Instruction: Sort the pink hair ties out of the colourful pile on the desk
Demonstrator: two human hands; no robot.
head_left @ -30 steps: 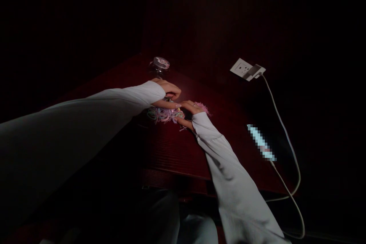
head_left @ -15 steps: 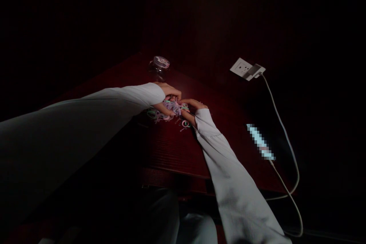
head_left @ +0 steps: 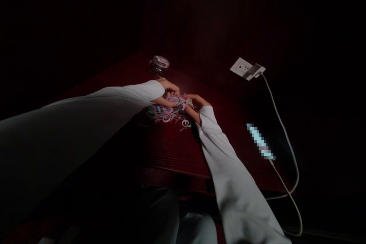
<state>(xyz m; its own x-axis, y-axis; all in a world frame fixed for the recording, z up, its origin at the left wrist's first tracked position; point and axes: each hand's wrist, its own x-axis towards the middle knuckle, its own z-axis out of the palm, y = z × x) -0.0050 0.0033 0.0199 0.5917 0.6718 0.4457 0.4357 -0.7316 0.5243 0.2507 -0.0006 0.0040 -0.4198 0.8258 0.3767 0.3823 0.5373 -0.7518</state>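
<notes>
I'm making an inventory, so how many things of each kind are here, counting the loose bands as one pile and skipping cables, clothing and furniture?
Band pile: 1
Jar: 1
Wall socket: 1
Plug-in charger: 1
Lit, pixelated device: 1
Total: 5

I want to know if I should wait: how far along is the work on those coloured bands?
Looks done: the coloured bands are out on the table, apart from the jar. In hand: the left hand and right hand hold part of the tangle between them. Left: the rest lies jumbled beneath and in front of the fingers, so probably much remains; no finished pile shows.
</notes>
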